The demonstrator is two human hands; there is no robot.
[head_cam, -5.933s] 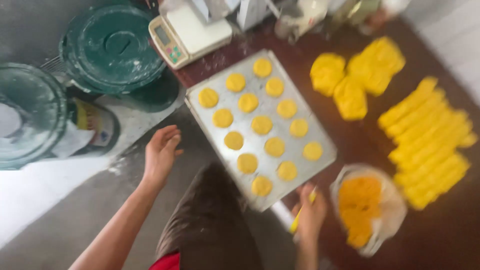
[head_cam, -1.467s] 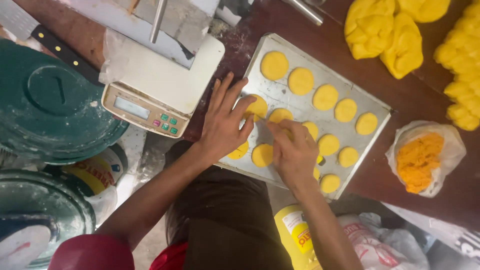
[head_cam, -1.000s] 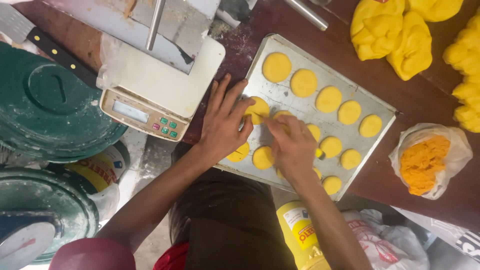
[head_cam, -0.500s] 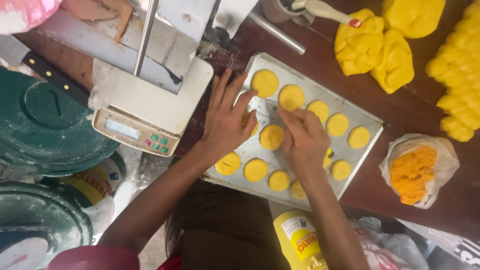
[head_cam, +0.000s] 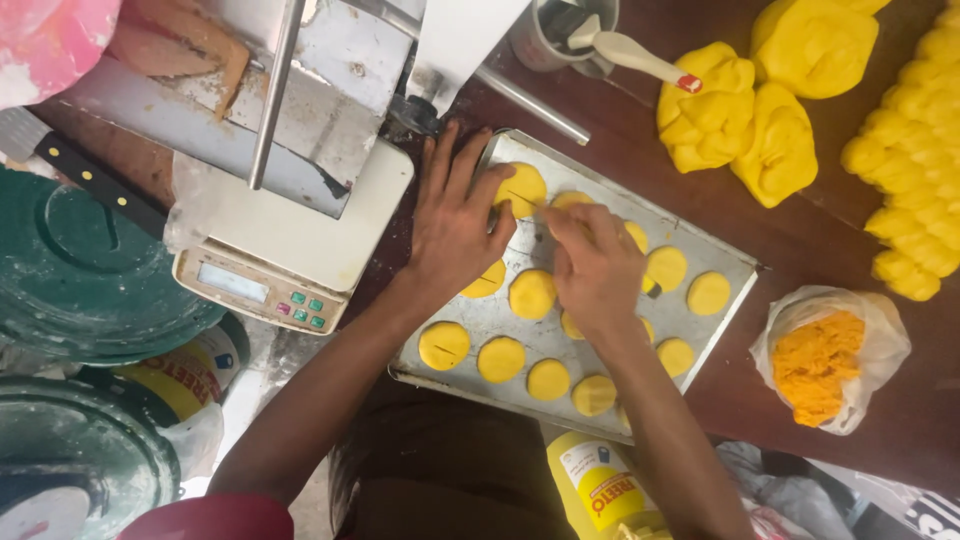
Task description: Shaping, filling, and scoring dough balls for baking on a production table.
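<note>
Left hand lies fingers spread on the baking tray; right hand, fingertips pressed together, scores a yellow dough disc.

Left arm: bare, it reaches up and to the right from the lower left, elbow slightly bent.
Left hand: palm down, my fingers spread and pointing away from me, thumb stretched out to the right. It lies flat, no grip closed on anything.
Right arm: bare, it comes up from the bottom edge, slanting left toward the other hand.
Right hand: knuckles up, fingers curled in, the fingertips drawn together into a pinch pointing left, close to my left thumb. Whether that grip holds something I cannot tell.
Spacing: hands side by side, nearly touching at thumb and fingertips.
</note>
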